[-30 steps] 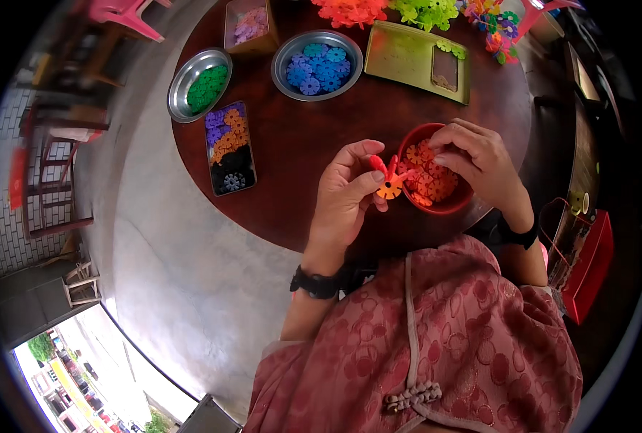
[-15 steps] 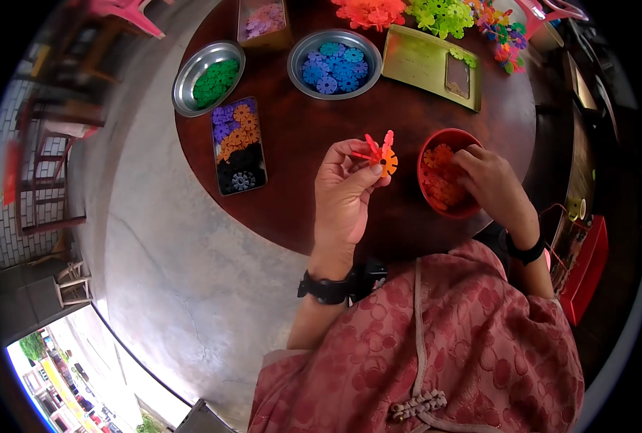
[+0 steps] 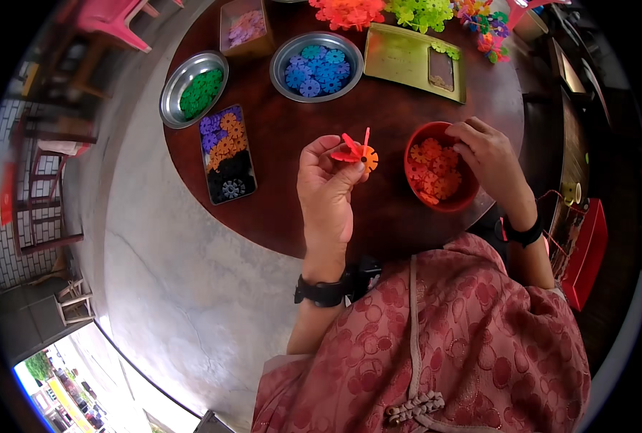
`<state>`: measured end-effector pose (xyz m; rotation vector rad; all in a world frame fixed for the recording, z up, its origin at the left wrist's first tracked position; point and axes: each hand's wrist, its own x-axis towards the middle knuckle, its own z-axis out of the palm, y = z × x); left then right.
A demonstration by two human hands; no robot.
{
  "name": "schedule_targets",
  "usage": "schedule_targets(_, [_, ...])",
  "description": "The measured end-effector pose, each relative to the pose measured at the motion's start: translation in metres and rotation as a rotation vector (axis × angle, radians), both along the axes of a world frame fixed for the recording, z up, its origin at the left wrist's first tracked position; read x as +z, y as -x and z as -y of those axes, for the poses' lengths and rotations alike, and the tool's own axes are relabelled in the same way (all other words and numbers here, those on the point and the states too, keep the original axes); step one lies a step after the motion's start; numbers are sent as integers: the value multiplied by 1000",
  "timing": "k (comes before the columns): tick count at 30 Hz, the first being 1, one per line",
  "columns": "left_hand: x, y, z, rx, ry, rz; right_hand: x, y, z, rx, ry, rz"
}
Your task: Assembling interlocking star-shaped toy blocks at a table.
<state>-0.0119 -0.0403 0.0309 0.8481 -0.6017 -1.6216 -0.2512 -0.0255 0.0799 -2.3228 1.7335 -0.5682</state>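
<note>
Pinched between the thumb and fingers of my left hand is a small cluster of notched plastic discs, red ones slotted upright against an orange one. It is held above the table, just left of a red bowl. Loose orange-red snowflake discs lie inside that bowl. Over the bowl's right rim is my right hand, its fingers bent and drawn together. Whatever is between those fingertips, if anything, is too small or hidden to make out.
On the round brown table are a metal bowl of blue discs, another of green discs, a tray of purple, orange and black discs, a box of pink discs and a gold-green lid. Red assembled discs stand at the back.
My right hand has come up out of the discs to the bowl's rim, uncovering more of them. The cluster in my left hand has tilted slightly. The whole view has shifted a little.
</note>
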Motion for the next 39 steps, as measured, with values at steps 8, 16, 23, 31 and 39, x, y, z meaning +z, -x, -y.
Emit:
schedule_targets(8, [0,-2,0,-50,-53,0,-17,-8,1,68,-51,-73])
schedule_targets(16, [4,3,-1,-70,-89,41,-33,-25,1,260,-61,-36])
schedule_targets(23, [6,7,-2,-106,-87,27,-41,-17,6,208,-92,-134])
schedule_targets(31, [2,12,-2,-173,-104,-91,-36,-22,2,185,8,-43])
schedule_targets(39, [-5,22,-5,-205,-154,-80,-40,-22,0,176,25,-62])
